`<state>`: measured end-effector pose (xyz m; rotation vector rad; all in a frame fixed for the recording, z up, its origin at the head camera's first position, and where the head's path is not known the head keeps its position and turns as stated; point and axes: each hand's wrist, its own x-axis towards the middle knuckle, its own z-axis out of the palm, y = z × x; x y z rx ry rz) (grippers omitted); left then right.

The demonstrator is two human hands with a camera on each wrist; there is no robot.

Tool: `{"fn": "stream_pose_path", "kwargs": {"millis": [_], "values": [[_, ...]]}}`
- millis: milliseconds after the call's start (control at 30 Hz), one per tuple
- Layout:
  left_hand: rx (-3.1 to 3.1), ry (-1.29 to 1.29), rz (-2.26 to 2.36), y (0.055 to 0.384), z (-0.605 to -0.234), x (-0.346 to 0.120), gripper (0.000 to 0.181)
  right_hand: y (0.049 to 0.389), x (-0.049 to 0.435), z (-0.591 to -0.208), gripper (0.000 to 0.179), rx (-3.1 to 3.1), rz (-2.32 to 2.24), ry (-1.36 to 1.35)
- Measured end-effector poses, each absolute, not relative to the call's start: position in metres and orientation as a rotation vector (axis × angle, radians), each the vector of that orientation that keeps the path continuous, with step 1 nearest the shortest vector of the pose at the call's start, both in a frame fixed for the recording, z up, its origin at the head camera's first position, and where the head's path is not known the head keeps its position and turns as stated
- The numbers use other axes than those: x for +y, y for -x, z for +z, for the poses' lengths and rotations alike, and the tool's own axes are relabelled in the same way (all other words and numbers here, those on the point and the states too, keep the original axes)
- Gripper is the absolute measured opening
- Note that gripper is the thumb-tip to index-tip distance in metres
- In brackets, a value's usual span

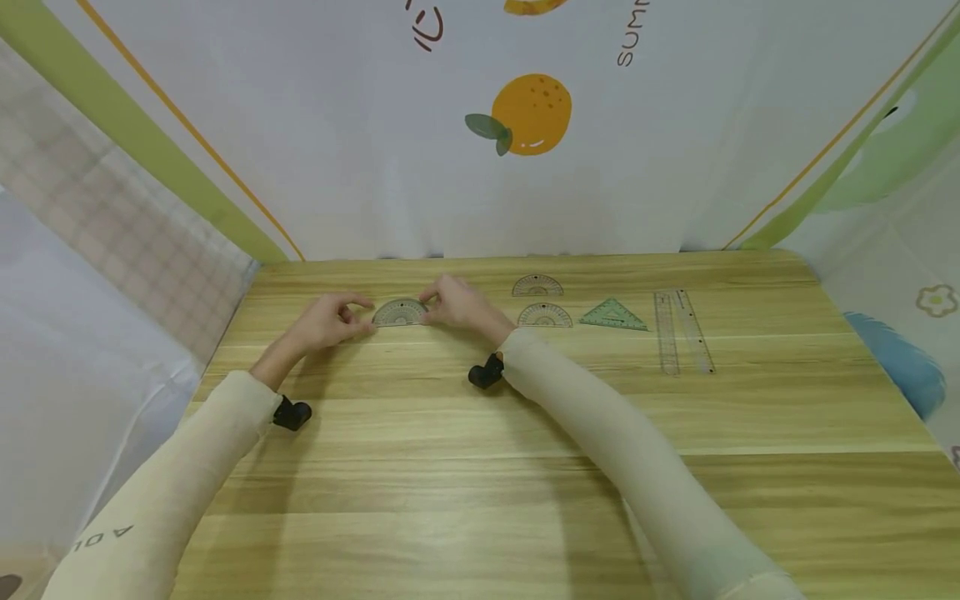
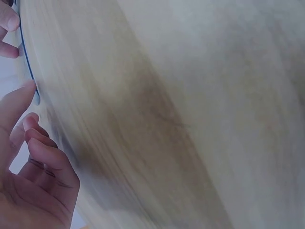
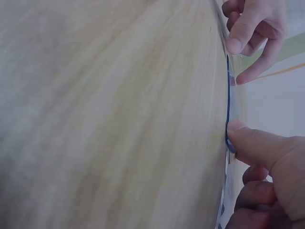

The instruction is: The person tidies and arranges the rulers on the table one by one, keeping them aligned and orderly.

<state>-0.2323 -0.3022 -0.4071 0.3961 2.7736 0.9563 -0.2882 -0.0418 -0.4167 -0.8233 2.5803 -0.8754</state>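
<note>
A clear protractor [image 1: 401, 313] lies near the table's far edge, between both hands. The right hand [image 1: 459, 303] holds its right end between thumb and index finger, the other fingers curled. In the right wrist view, that thumb [image 3: 255, 140] lies against the protractor's dark straight edge [image 3: 228, 95]. At the opposite end is the left hand [image 1: 327, 321], its thumb tip at the protractor's left corner and its index finger reaching beside the arc. The left wrist view shows this hand [image 2: 40, 176] with fingers loosely bent; whether it touches the protractor firmly is unclear.
Right of the hands lie two more protractors, one [image 1: 537, 286] behind the other [image 1: 545, 316], a green set square [image 1: 612, 315] and two clear rulers, one left [image 1: 666, 333] and one right [image 1: 696, 331]. A printed white curtain [image 1: 360, 167] hangs behind the wooden table [image 1: 420, 500].
</note>
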Motion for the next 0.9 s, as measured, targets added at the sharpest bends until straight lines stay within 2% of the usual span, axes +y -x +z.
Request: {"fn": "stream_pose_path", "kwargs": {"millis": [900], "values": [[2.769,-0.344,0.978,0.236,-0.4085,-0.2961,0.035,0.2864,-0.0442,-0.4134,0.043,2.573,-0.867,0.789]]}}
